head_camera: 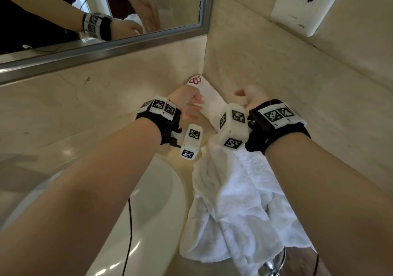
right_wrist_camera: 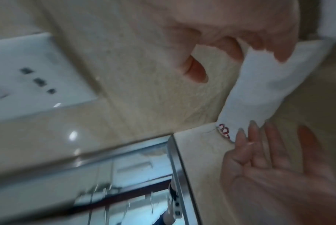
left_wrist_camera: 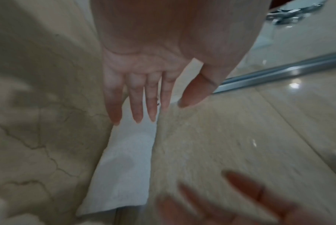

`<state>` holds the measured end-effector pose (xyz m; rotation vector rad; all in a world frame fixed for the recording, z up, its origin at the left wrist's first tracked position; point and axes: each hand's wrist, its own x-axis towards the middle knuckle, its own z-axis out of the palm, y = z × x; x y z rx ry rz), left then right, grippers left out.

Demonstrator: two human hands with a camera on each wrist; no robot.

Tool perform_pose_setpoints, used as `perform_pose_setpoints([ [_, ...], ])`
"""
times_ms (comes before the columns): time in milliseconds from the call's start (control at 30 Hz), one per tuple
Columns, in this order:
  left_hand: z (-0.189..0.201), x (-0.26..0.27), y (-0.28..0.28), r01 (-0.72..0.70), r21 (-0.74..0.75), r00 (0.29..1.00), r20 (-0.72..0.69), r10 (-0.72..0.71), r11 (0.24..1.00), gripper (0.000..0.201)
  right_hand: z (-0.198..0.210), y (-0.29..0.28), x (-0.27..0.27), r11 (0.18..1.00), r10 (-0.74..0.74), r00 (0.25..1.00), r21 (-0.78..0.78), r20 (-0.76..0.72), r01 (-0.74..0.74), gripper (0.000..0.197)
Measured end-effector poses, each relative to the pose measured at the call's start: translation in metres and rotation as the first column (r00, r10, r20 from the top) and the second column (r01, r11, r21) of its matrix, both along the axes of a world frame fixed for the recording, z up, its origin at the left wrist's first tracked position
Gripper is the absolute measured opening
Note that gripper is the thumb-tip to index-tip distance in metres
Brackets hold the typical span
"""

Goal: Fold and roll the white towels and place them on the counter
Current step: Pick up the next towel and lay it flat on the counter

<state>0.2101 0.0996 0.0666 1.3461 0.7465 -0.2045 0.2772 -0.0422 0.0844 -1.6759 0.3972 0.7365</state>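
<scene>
The left hand (head_camera: 187,103), fingers straight and spread, hovers beside the narrow folded white towel (head_camera: 212,101) (red emblem at its far end) lying on the beige marble table (head_camera: 106,105), right hand (head_camera: 251,97) loosely curled, holding nothing
</scene>
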Motion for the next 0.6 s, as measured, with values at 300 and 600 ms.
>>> perform_pose_setpoints([
  [300,0.026,-0.047,-0.048,0.71,0.495,0.673,-0.268,-0.69,0.5,0.041,0.029,-0.044,-0.049,0.756,0.561,0.808,-0.51,0.179,-0.411,0.012],
  [600,-0.016,-0.072,-0.064,0.702,0.706,0.497,-0.385,-0.777,0.099,0.069,-0.001,-0.08,-0.07,0.224,0.841,0.538,-0.87,-0.055,-0.439,0.039],
])
